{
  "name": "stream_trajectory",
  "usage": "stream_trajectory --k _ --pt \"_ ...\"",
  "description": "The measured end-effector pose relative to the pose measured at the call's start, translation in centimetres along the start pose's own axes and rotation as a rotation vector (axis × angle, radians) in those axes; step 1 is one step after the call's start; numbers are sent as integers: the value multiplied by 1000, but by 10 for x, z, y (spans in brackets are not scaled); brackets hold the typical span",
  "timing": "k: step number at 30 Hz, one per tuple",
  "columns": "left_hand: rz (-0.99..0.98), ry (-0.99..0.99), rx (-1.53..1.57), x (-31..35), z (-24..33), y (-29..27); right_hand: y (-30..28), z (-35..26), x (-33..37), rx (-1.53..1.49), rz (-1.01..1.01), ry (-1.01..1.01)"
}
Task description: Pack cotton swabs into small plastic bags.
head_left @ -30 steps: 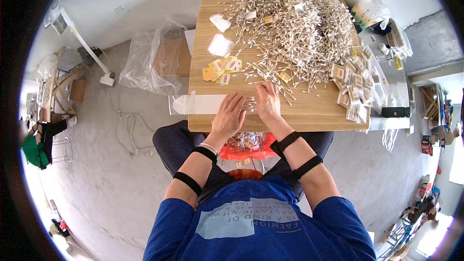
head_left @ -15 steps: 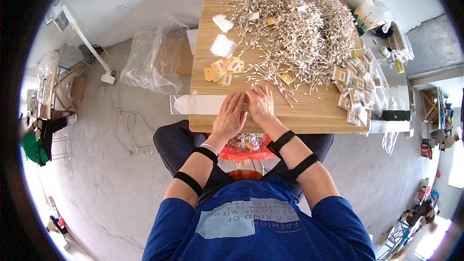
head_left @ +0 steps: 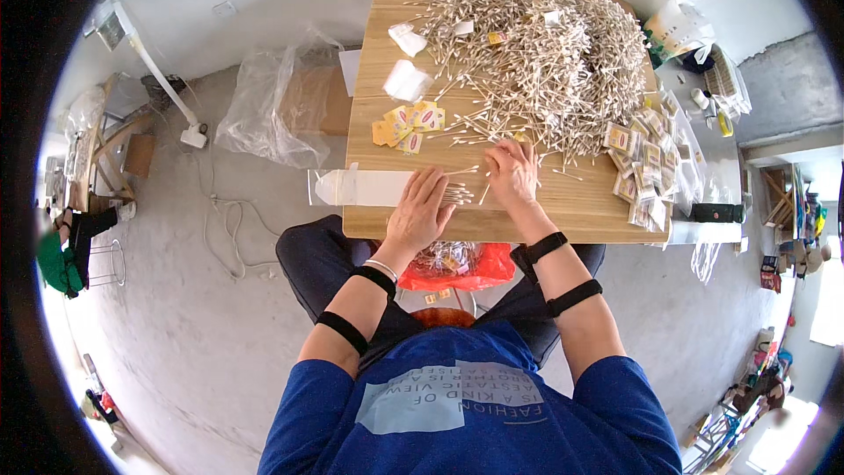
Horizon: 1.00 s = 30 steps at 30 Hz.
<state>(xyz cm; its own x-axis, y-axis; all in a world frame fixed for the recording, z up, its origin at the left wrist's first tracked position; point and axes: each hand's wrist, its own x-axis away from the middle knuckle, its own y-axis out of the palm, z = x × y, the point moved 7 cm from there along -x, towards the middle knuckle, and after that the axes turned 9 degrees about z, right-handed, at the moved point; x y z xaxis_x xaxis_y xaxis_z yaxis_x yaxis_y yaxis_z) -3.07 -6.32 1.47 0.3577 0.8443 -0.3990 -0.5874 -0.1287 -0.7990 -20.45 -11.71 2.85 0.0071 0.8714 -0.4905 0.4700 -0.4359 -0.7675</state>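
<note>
My left hand [head_left: 419, 211] rests near the table's front edge, its fingers together over a small row of cotton swabs [head_left: 456, 194]. The swab tips stick out on the right side of that hand. Beside its fingertips lies a long white strip [head_left: 374, 187] with a clear film end. My right hand [head_left: 515, 171] is at the near fringe of a big heap of cotton swabs [head_left: 554, 62]. Its fingers are bent and closed on loose swabs, partly hidden beneath them.
Yellow cards [head_left: 410, 127] and clear plastic packets [head_left: 406, 81] lie on the left of the wooden table [head_left: 563, 215]. Packed small boxes [head_left: 649, 158] are piled at right. A red bag [head_left: 457, 273] hangs below the front edge. A clear plastic bag [head_left: 268, 114] covers a carton at left.
My right hand has left the left hand's side and moved right and away, to the loose swabs. The swab row beside my left hand is now uncovered. My left hand stays in place.
</note>
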Motion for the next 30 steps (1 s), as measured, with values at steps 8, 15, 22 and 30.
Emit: stream_trajectory --k 8,15,22,30 --pt "37 -43 4 2 1 2 46 -41 -40 71 -324 -188" --pt "33 -48 -1 3 -2 1 36 -35 -39 -53 -204 -137" --pt "33 -51 2 2 -1 -2 16 1 -29 -140 -127 37" --pt "77 -50 43 -1 3 -2 40 -23 -37 89 -298 -144"
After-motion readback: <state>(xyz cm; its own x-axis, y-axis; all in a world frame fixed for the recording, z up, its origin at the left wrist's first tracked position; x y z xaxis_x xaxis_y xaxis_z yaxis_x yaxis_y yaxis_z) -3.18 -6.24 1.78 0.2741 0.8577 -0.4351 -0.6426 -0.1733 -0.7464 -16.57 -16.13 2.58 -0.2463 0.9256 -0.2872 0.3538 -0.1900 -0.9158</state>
